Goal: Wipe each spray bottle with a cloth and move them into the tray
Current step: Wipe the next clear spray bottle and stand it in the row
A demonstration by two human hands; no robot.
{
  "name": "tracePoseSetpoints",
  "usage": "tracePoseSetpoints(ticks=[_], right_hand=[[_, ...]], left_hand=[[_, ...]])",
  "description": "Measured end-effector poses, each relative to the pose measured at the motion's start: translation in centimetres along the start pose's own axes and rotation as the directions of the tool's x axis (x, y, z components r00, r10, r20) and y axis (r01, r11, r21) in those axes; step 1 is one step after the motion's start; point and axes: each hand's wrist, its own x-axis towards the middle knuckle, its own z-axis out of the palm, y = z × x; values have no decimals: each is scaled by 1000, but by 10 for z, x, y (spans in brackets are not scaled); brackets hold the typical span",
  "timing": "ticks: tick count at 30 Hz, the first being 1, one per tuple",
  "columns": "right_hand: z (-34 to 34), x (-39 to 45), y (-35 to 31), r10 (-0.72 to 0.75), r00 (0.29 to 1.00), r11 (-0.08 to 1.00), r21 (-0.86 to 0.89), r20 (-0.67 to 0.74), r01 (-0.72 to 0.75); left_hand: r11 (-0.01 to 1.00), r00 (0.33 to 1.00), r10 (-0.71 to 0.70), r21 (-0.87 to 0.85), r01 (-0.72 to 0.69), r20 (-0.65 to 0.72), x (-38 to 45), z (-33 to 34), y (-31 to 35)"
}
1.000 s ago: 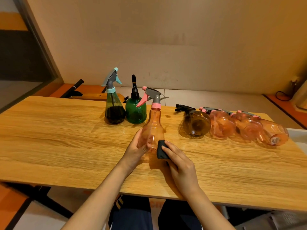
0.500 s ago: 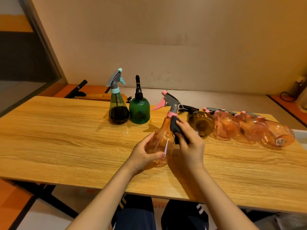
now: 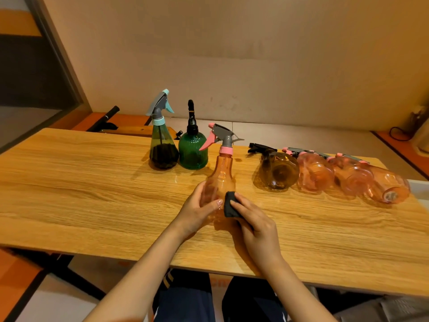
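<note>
Far left on the wooden table (image 3: 81, 182): two upright bottles, touching or nearly so. One is a conical dark-tinted spray bottle (image 3: 162, 145) with a teal trigger, the other a round green bottle (image 3: 193, 151) with a black nozzle. Standing at the back, likely a queue not yet wiped.

Centre: an orange spray bottle (image 3: 220, 173) with a pink trigger, upright, base near the table. The left hand (image 3: 197, 211) curls round its lower body, thumb across the front, probably to brace it against wiping force. The right hand (image 3: 256, 223) pinches a small dark cloth (image 3: 229, 206) and presses it on the bottle's lower right side, just beside the left thumb. Wipe step in progress.

Right: an amber bottle (image 3: 277, 170) with a black trigger, then pink bottles (image 3: 348, 177), all on their sides in a tight row, bases toward the camera, touching. Exact pink count is hard to tell. Lying down suggests already handled, or staged toward the tray.

A pale edge (image 3: 420, 187) at far right could be the tray, but it's unconfirmed.
</note>
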Motion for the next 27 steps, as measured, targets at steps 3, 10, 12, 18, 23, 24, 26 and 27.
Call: tracePoseSetpoints(ticks=[3,10,12,18,23,24,26,27], right_hand=[[0,-2,-1,-16,1000,1000,5,23,16],[-1,0,-3,29,998,1000,10,52,-30],[-2,2,-5,46,997,999,13,61,-47],[-1,0,-7,51,998,998,34,39,-52],[-1,0,-6,51,998,998,32,30,-52],[-1,0,-7,49,998,998,28,30,-50],[-1,0,-7,42,999,999,24,31,-42],[-1,0,-7,38,999,999,21,32,-39]], left_hand=[[1000,1000,6,-22,-7,-21,-1,0,0],[1000,999,9,-4,-9,-39,-1,3,5],[1000,999,-3,-2,3,-44,0,4,6],[1000,999,-7,-29,6,-44,0,-1,2],[997,999,-34,-76,32,-14,0,-5,1],[995,999,-35,-93,34,-4,-1,-5,1],[992,1000,-31,-119,31,2,-2,-5,1],[991,1000,-23,-128,23,3,-3,-4,1]])
